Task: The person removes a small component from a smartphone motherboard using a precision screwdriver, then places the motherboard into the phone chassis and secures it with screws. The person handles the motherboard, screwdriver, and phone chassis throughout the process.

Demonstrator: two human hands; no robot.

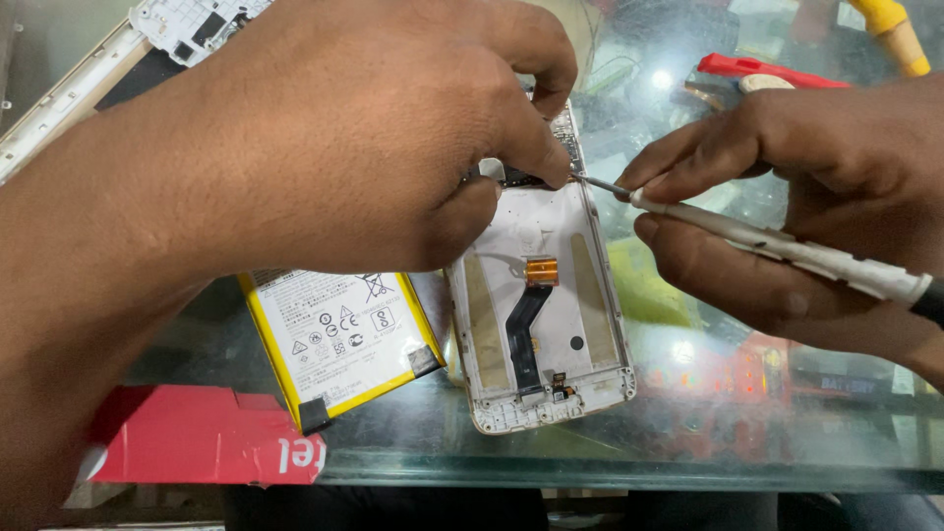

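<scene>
An opened white phone frame (551,324) lies on the glass counter, its back off, showing a black flex cable with an orange connector (540,271). My left hand (324,138) presses on the frame's upper part, thumb and forefinger pinched at the top right corner. My right hand (816,197) holds a slim white-handled screwdriver (787,248). Its metal tip touches the frame's upper right edge beside my left fingertips. A yellow-edged white battery (339,334) lies just left of the frame, partly under my left hand.
The glass counter (688,462) ends at a front edge near the bottom. A red card box (197,438) sits at the lower left. A white phone back cover (108,59) lies top left. A red tool (767,71) and a yellow handle (895,29) lie at the top right.
</scene>
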